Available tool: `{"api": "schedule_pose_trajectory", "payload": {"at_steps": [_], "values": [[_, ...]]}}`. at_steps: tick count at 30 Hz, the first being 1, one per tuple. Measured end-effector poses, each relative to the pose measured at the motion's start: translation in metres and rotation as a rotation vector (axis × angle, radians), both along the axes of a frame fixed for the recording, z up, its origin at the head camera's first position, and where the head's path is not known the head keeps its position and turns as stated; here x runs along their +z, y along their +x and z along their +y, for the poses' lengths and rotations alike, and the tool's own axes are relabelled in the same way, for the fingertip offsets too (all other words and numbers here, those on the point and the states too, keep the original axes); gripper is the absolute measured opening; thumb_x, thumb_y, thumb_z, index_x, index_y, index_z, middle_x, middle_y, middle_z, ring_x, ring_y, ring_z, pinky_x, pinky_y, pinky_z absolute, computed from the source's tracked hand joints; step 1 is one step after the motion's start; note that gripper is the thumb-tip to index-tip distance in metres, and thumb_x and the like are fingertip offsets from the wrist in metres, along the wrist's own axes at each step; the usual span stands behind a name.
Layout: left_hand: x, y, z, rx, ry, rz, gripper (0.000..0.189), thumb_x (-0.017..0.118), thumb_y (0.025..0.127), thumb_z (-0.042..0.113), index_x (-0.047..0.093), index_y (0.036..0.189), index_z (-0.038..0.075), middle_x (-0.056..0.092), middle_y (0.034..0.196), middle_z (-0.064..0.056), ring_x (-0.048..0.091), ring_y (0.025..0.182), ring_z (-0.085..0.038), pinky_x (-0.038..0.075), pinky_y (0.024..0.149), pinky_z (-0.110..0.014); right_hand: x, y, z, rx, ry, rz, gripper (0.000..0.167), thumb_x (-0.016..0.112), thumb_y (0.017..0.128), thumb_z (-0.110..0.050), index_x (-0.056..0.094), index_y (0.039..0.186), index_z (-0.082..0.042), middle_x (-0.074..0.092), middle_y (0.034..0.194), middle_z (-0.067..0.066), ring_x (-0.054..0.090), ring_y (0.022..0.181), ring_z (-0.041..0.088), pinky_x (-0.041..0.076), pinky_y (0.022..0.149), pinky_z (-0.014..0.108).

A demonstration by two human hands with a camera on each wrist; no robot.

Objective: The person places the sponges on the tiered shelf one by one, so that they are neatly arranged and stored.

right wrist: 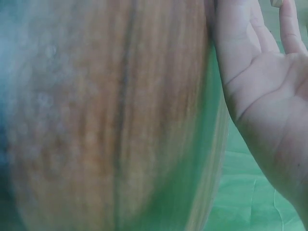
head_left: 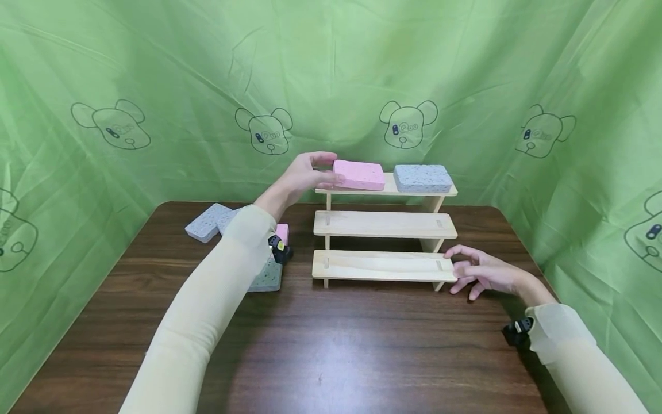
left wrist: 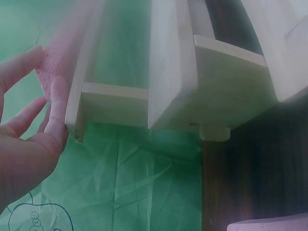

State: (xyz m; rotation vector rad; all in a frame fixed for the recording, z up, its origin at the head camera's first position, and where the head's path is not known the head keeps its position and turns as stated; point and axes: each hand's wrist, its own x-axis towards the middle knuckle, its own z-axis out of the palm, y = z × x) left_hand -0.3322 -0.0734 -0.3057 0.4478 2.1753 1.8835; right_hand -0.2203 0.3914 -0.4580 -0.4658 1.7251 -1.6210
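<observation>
A three-tier wooden shelf stand (head_left: 383,224) stands on the table. On its top tier lie a pink sponge (head_left: 359,175) at the left and a blue speckled sponge (head_left: 423,179) at the right. My left hand (head_left: 305,171) pinches the left end of the pink sponge, thumb at the front and fingers behind. The left wrist view shows the fingertips against the end of that pink sponge (left wrist: 54,65), which lies along the board. Low at the right, my right hand (head_left: 486,271) holds the right end of the bottom tier between thumb and fingers.
Left of the stand, more sponges lie on the dark wooden table (head_left: 331,345): a blue one (head_left: 205,223), another blue one beside it, a pink one (head_left: 282,231) and a grey-green one (head_left: 266,277), partly behind my left sleeve. Green cloth (head_left: 331,75) encloses the table's back and sides.
</observation>
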Motion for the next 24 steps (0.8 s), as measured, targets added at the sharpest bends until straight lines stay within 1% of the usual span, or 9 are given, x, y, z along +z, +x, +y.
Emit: {"api": "schedule_pose_trajectory", "payload": {"at_steps": [9, 15, 24], "values": [[0.0011, 0.0018, 0.0002, -0.019, -0.017, 0.002, 0.068, 0.080, 0.087, 0.005, 0.048, 0.147, 0.001, 0.052, 0.144, -0.011, 0.063, 0.114, -0.026, 0.055, 0.092, -0.031, -0.0012, 0.0012, 0.0010, -0.006, -0.004, -0.009, 0.041, 0.043, 0.104, 0.003, 0.038, 0.138, -0.020, 0.063, 0.123, 0.018, 0.069, 0.102, 0.041, 0.061, 0.065, 0.040], [0.0008, 0.0027, 0.0020, -0.031, -0.041, 0.008, 0.068, 0.080, 0.086, 0.002, 0.049, 0.147, 0.002, 0.053, 0.142, -0.011, 0.058, 0.119, -0.026, 0.055, 0.093, -0.031, -0.0005, 0.0024, 0.0005, -0.015, 0.003, -0.009, 0.041, 0.043, 0.105, 0.002, 0.037, 0.139, -0.019, 0.063, 0.123, 0.018, 0.069, 0.102, 0.041, 0.061, 0.065, 0.041], [-0.0013, 0.0012, 0.0017, -0.022, -0.044, 0.011, 0.070, 0.081, 0.084, 0.000, 0.049, 0.147, 0.003, 0.054, 0.141, -0.009, 0.054, 0.123, -0.025, 0.055, 0.093, -0.032, 0.0011, 0.0022, -0.0002, -0.033, 0.035, -0.009, 0.040, 0.045, 0.104, 0.001, 0.038, 0.138, -0.020, 0.062, 0.123, 0.020, 0.069, 0.102, 0.042, 0.061, 0.065, 0.041]]}}
